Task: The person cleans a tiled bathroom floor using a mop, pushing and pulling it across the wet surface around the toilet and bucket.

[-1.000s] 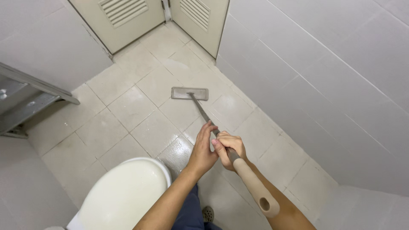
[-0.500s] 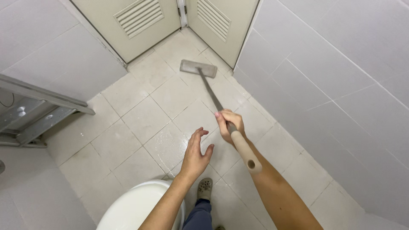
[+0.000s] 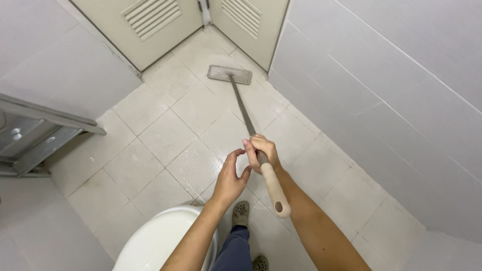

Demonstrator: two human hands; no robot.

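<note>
Mop (image 3: 244, 108) stretched across the tiled floor (image 3: 165, 135), flat grey head (image 3: 229, 74) lying at the far edge just before the louvred doors (image 3: 165, 20) and close to the foot of the right-hand wall (image 3: 381, 90). Thin metal shaft slanting back from that head toward the near end of the floor, ending in a pale beige grip (image 3: 273, 188) with a hole near its tip. Right hand (image 3: 262, 150) wrapped around the shaft right where metal meets the beige grip, fingers curled shut on it, thumb on top. Left hand (image 3: 230, 178) just beside the right, fingers loosely spread and half curled, fingertips near the shaft; contact with the pole not possible to judge from this view. Wet sheen on the tile under both hands. White toilet bowl (image 3: 160, 241) at the near edge of the floor, below the left forearm. Two shoe tips (image 3: 241, 213) and a blue trouser leg (image 3: 236, 251) between the bowl and the right forearm. Metal frame (image 3: 45, 130) jutting in at the left edge of the floor, against the grey tiled wall.
</note>
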